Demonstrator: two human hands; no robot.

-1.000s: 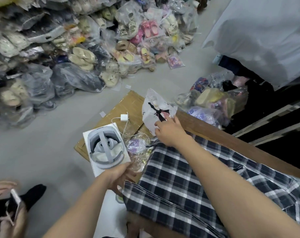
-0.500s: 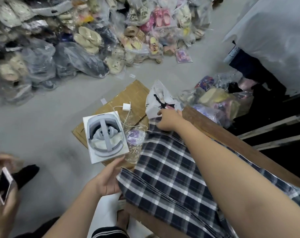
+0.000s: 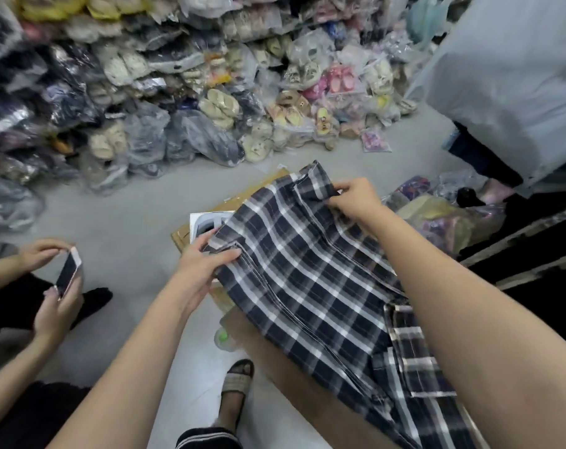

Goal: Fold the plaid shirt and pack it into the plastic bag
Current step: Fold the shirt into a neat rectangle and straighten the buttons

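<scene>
The dark plaid shirt (image 3: 311,280) with white stripes is lifted off the brown wooden table (image 3: 294,380) and stretched between both hands. My left hand (image 3: 204,270) pinches the shirt's near left edge between thumb and fingers. My right hand (image 3: 356,199) grips a bunched corner of the shirt at the far end, raised above the table. The shirt's lower part trails to the bottom right under my right forearm. The plastic bag for packing is hidden behind the raised cloth.
A white box (image 3: 205,223) and cardboard (image 3: 181,238) peek out behind the shirt. Another person at the left holds a phone (image 3: 68,270). A heap of bagged sandals (image 3: 217,105) fills the back; more bags (image 3: 437,215) lie at the right. My sandalled foot (image 3: 234,387) stands on the floor.
Both hands have taken hold of the shirt and lifted its far end up off the table, covering the white box and the printed bag. The view has tilted upward.
</scene>
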